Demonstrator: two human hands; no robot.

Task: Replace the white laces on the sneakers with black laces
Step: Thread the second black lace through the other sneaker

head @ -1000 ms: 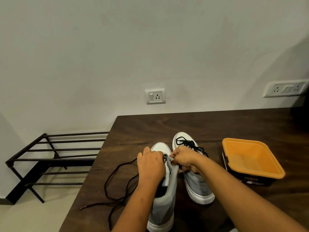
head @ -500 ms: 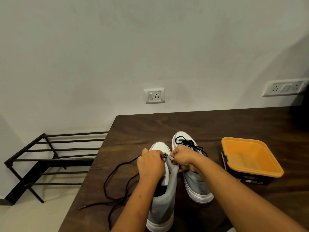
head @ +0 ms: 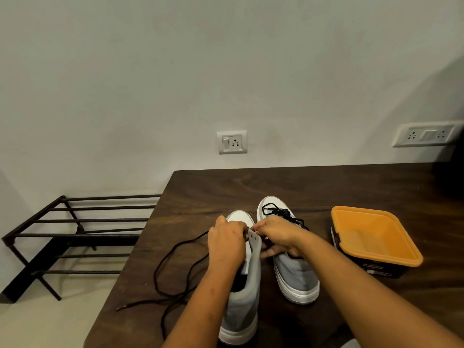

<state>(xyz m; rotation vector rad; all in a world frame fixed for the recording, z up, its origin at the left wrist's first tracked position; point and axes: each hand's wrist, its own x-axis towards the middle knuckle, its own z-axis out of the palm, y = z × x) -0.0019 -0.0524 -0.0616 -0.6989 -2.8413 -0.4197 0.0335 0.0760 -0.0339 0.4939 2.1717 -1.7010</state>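
Two grey sneakers with white soles stand on the dark wooden table (head: 313, 187), toes pointing away from me. The right sneaker (head: 293, 270) carries a tied black lace (head: 278, 212). Over the front of the left sneaker (head: 242, 305), my left hand (head: 226, 243) is curled with its fingertips at the eyelets. My right hand (head: 275, 234) pinches the sneaker's grey eyelet flap (head: 253, 238) from the other side. A long black lace (head: 173, 267) trails from under my left hand in loops across the table to the left. What my left fingers pinch is hidden.
An orange-rimmed square container (head: 374, 241) sits to the right of the sneakers. A black metal shoe rack (head: 75, 234) stands on the floor left of the table. Two wall sockets (head: 232, 142) (head: 426, 134) are on the wall behind.
Both hands stay at the left sneaker's eyelets. The right hand has pulled the eyelet flap up a little, so its holes show.
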